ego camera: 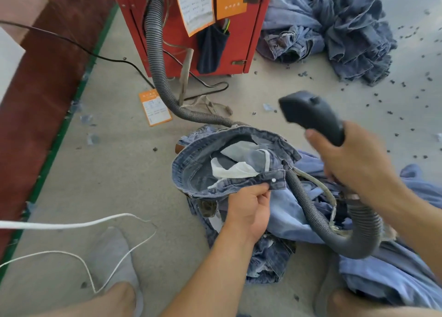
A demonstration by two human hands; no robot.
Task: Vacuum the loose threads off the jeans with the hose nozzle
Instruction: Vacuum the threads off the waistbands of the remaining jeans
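Left hand pinching jeans (seemingly waistband)

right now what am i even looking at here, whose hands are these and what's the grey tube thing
This is one picture from a camera worn on a person's head, looking down at their own two hands and the floor; their legs show at the bottom edge.

The right hand grips the dark nozzle of a vacuum, lifted above the jeans and not touching them. The grey ribbed hose runs from it across the floor up to the red machine, which looks like the vacuum unit.

The left hand pinches the waistband of the jeans, holding the waist open so the inside and its white pocket linings show.

On the floor: more denim under the hands, a pile of jeans at the top right, an orange card, a white cord and scattered dark thread bits.
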